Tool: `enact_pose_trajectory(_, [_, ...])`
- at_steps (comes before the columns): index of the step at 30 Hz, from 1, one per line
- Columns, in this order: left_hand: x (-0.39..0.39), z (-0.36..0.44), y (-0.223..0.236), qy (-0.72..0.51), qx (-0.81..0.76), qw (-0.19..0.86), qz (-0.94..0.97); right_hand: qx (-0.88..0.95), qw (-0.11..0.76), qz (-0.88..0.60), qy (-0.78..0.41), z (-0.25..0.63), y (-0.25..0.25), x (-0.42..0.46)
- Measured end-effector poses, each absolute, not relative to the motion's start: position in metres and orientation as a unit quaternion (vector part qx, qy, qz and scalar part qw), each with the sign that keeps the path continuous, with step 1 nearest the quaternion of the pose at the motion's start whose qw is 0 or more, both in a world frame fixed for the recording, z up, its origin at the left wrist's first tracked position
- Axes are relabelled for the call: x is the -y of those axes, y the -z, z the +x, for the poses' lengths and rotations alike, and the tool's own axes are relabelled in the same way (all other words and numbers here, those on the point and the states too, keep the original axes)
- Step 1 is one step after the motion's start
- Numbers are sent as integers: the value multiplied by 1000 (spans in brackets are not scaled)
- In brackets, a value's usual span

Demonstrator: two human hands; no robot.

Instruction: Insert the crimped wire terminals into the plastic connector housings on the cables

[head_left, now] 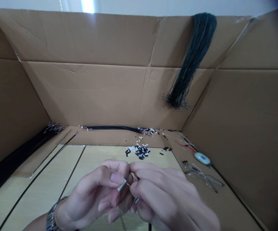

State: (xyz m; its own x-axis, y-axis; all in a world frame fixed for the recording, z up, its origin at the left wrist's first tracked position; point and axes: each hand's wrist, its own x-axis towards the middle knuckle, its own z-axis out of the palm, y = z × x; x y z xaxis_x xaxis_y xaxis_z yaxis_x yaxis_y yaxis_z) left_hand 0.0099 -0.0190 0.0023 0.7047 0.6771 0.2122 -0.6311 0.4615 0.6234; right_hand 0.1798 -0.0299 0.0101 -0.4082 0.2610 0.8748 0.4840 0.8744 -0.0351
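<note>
Low in the middle of the view, my left hand [88,189] pinches a small white plastic connector piece [122,185] between thumb and forefinger. Right against it, my right hand [170,195] has its fingers closed on a thin wire with an orange end [128,184]. That wire end points at the white piece, and I cannot tell whether the two touch. A light bluish wire tip [137,200] shows under my right fingers. Most of the cable is hidden behind the hands, though a black length [149,226] shows below them.
Small black and white pieces [141,152] lie heaped beyond my hands. Black cables [114,128] lie along the back, more [13,157] at left. Dark strands [196,54] hang over the cardboard wall [88,86]. Glasses [202,175] and a pale blue oval object [202,158] lie right.
</note>
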Motion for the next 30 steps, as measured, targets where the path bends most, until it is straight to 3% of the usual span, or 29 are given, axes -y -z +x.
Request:
enact_pose_trajectory(6, [19, 9, -3, -381, -45, 856, 348, 843, 463, -260, 88, 181, -11, 35])
enact_pose_trajectory(16, [20, 10, -5, -379, -99, 851, 349, 820, 512, -240, 86, 178, -15, 36])
enact_pose_trajectory(30, [20, 9, -6, -371, -88, 862, 333, 817, 488, -276, 131, 178, -7, 36])
